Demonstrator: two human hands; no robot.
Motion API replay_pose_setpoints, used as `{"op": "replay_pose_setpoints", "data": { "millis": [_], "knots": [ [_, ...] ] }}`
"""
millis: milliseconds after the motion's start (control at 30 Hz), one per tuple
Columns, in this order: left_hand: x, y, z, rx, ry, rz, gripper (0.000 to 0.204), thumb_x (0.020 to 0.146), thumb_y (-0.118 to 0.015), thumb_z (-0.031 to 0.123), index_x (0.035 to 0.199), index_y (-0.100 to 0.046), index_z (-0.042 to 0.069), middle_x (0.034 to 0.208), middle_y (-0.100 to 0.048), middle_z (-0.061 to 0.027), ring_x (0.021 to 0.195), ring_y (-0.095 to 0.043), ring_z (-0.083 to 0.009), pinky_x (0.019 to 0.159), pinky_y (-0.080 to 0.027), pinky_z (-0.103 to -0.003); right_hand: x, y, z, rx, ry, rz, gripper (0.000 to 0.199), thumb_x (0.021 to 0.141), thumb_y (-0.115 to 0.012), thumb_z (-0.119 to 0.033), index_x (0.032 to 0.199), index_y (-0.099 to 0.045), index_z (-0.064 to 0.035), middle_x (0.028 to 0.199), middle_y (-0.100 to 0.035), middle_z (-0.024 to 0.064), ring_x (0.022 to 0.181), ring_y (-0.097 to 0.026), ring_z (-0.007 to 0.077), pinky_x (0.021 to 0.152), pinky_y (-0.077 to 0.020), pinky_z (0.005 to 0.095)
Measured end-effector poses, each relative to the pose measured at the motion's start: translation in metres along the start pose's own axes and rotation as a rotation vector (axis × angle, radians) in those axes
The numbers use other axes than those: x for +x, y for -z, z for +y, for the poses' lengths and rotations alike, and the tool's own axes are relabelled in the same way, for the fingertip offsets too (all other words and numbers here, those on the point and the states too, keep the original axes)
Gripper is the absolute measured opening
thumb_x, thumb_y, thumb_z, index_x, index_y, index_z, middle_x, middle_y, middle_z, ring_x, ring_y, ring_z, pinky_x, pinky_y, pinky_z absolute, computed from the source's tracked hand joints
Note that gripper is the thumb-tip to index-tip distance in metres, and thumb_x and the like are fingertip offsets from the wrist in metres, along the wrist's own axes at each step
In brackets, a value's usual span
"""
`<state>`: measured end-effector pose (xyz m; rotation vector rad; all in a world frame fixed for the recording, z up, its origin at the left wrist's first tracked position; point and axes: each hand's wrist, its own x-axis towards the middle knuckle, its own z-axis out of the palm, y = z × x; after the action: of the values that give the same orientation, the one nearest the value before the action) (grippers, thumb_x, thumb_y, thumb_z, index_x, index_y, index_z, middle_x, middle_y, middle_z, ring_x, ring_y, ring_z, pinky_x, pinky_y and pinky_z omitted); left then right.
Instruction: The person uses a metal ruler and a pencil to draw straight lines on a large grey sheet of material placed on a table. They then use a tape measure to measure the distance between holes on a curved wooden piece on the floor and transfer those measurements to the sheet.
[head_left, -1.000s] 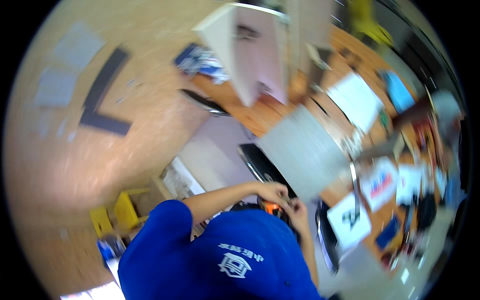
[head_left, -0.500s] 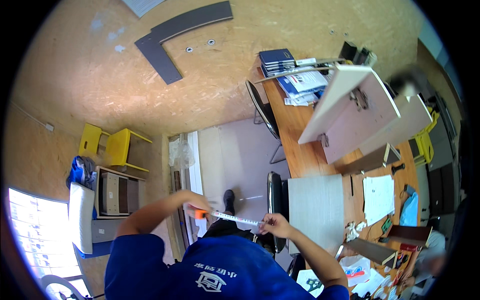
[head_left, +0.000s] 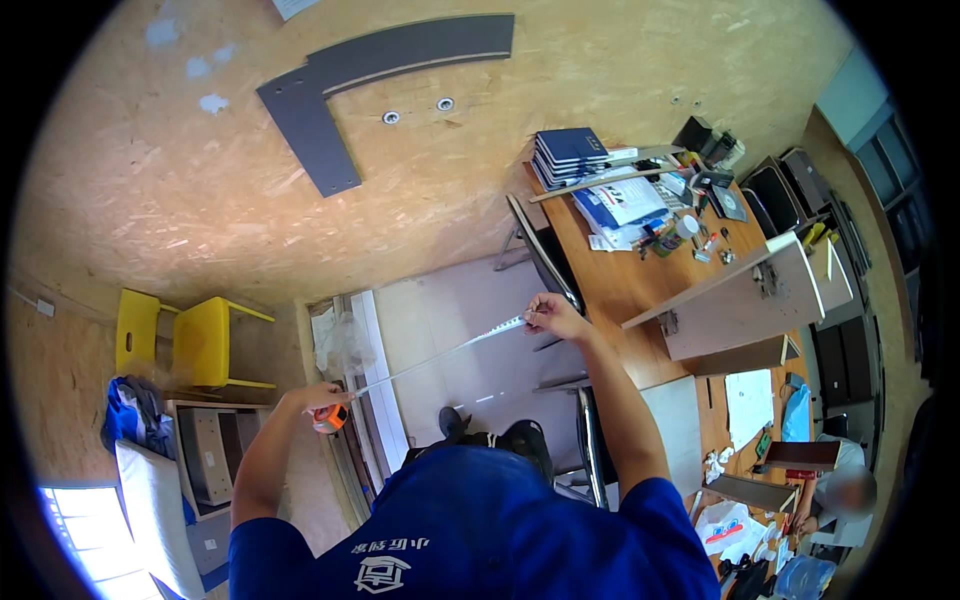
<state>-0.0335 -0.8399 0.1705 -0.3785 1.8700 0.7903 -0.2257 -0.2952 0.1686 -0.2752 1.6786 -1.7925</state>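
My left hand (head_left: 322, 396) is closed around an orange tape measure (head_left: 330, 418), low in front of me beside long boards. From its case the white blade (head_left: 440, 358) runs out, slanting up to the right over the floor. My right hand (head_left: 552, 316) pinches the blade's free end, near the black chair at the table. The blade is stretched fairly straight between both hands and touches neither the table nor the floor.
On the right stands a wooden table (head_left: 610, 290) with notebooks (head_left: 572, 150), papers and a pale cabinet piece (head_left: 745, 300). Black chairs (head_left: 590, 440) stand along it. Boards (head_left: 380, 390) and a yellow chair (head_left: 205, 340) are to the left. Another person (head_left: 840, 490) sits at far right.
My hands have moved apart, the left one outward to the left and the right one up and forward. Much more blade is out of the tape measure. My view has shifted.
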Motion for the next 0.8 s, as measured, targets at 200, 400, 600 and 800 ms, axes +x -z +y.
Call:
{"op": "replay_pose_setpoints", "data": {
  "millis": [200, 400, 600, 800],
  "knots": [
    [0.065, 0.093, -0.019, 0.235, -0.105, 0.149, 0.054, 0.089, -0.066, 0.055, 0.093, -0.074, 0.002, 0.075, -0.068, -0.0087, 0.067, -0.060, -0.0161, 0.063, -0.052, -0.035, 0.120, 0.007, 0.015, -0.038, -0.056, 0.025, 0.014, 0.092, -0.071, -0.008, 0.089, -0.057, -0.0063, 0.079, -0.065, 0.0043, 0.073, -0.068, 0.0153, 0.064, -0.0571, 0.0291],
    [0.085, 0.216, 0.038, 0.329, -0.055, 0.398, 0.062, 0.089, -0.057, 0.062, 0.096, -0.075, 0.002, 0.082, -0.070, -0.0197, 0.079, -0.069, -0.0284, 0.071, -0.053, -0.042, 0.237, 0.029, -0.009, 0.000, 0.071, 0.099, 0.010, 0.093, -0.069, -0.007, 0.091, -0.059, -0.0041, 0.084, -0.067, 0.0050, 0.074, -0.066, 0.0145, 0.067, -0.0579, 0.0303],
    [0.114, 0.341, 0.123, 0.375, -0.181, 0.654, 0.058, 0.090, -0.061, 0.056, 0.082, -0.070, -0.001, 0.072, -0.065, -0.0183, 0.070, -0.064, -0.0283, 0.069, -0.050, -0.042, 0.378, 0.085, -0.059, 0.061, 0.337, 0.366, 0.020, 0.091, -0.070, -0.005, 0.109, -0.064, 0.0011, 0.088, -0.068, 0.0069, 0.077, -0.067, 0.0125, 0.066, -0.0581, 0.0274],
    [0.115, 0.428, 0.185, 0.256, -0.188, 0.696, 0.050, 0.091, -0.066, 0.048, 0.079, -0.068, 0.000, 0.065, -0.062, -0.0092, 0.062, -0.056, -0.0173, 0.061, -0.047, -0.036, 0.470, 0.097, -0.108, 0.225, 0.508, 0.552, 0.020, 0.086, -0.073, 0.001, 0.102, -0.064, 0.0076, 0.083, -0.068, 0.0069, 0.074, -0.068, 0.0130, 0.067, -0.0597, 0.0267]
  ]
}}
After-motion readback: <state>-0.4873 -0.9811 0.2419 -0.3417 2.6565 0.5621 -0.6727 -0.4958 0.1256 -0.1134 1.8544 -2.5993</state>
